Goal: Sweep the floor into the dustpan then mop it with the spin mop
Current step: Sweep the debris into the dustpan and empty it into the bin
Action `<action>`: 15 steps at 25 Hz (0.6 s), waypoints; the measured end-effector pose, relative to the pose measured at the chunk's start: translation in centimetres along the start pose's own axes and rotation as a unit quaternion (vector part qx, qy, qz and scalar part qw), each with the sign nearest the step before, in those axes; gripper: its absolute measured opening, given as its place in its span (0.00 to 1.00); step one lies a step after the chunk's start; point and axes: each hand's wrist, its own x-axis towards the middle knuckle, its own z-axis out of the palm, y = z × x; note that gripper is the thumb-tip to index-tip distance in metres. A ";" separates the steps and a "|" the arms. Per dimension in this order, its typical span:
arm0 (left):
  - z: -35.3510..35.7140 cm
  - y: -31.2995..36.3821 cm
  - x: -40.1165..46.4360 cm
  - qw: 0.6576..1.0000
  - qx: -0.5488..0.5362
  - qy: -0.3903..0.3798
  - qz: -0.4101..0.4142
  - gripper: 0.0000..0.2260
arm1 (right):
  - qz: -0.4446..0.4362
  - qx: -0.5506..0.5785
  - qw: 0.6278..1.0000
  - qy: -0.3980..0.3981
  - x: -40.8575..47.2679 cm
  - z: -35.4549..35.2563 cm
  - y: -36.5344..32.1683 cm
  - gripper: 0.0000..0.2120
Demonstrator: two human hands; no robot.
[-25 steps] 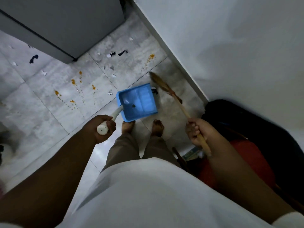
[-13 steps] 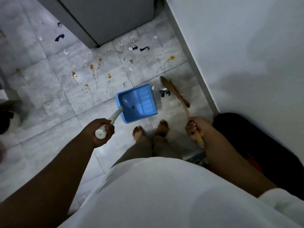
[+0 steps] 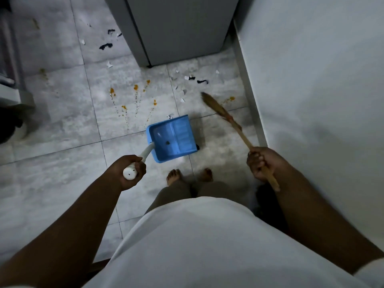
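So the left hand (image 3: 130, 171) was wrapped around the white handle of the blue dustpan (image 3: 172, 138), which sat on the tiled floor (image 3: 62, 125) just ahead of the bare feet with one small dark bit already in it. The right hand (image 3: 262, 164) had its fingers curled tight round the wooden stick of the broom (image 3: 225, 116), bristle end out near the wall (image 3: 311, 80) and blurry, so I couldn't tell if it was touching the tile. Paper scraps (image 3: 188, 80) and dark bits lay past the broom toward the grey cabinet (image 3: 176, 28), more off to the far left, and orange splatters (image 3: 135, 96) sat in between. My take on doing it right: keep the pan's lip flat against the floor, pull the scraps toward it in short low strokes so they don't flick under the cabinet, and skip the orange stuff since that looked wet and is really a job for the mop, which wasn't in view.
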 end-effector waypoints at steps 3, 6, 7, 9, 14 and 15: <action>0.9 0.3 0.2 1.000 -0.007 -0.008 0.001 0.12 | -0.030 -0.013 0.999 -0.003 0.8 2.0 -4.1 0.15; 3.0 0.3 0.8 1.000 -0.017 -0.005 0.012 0.12 | -0.055 -0.022 0.998 -0.009 2.0 4.0 -9.4 0.16; 3.9 0.4 1.3 1.000 -0.023 -0.004 0.013 0.12 | -0.058 -0.027 0.998 -0.012 2.6 4.8 -11.4 0.16; 6.0 0.3 2.4 0.999 -0.045 -0.001 0.009 0.11 | -0.064 -0.033 0.997 -0.010 4.1 6.3 -15.7 0.16; 10.7 -1.3 5.4 0.995 -0.103 -0.002 0.004 0.09 | -0.064 -0.080 0.995 0.003 9.0 9.9 -25.0 0.21; 11.3 -1.6 6.0 0.994 -0.111 -0.005 0.005 0.09 | -0.060 -0.095 0.994 0.010 10.1 10.5 -26.5 0.22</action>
